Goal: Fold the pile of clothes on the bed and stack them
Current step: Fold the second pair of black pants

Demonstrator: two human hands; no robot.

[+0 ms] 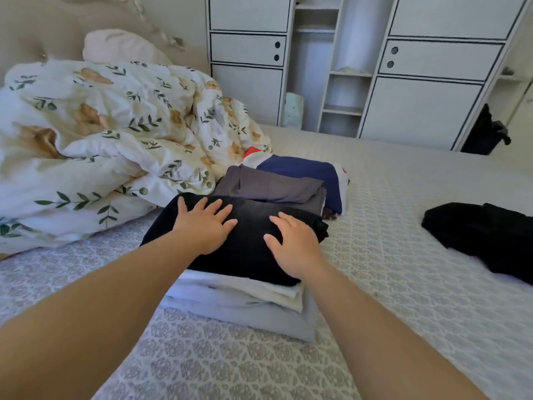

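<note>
Pressing black garment (pixel 245 241) | left hand (pixel 204 226) fingers spread flat | right hand (pixel 294 249) fingers spread flat

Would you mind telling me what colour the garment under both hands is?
Black, seen in the head view, atop the near stack.

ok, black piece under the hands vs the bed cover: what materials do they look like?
Black folded garment: soft matte fabric, possibly fleece or knit; it absorbs light and shows a fuzzy edge. Bed cover: thin woven or quilted cloth, matte, with a printed grey lattice pattern. Exact fibres can't be told.
</note>
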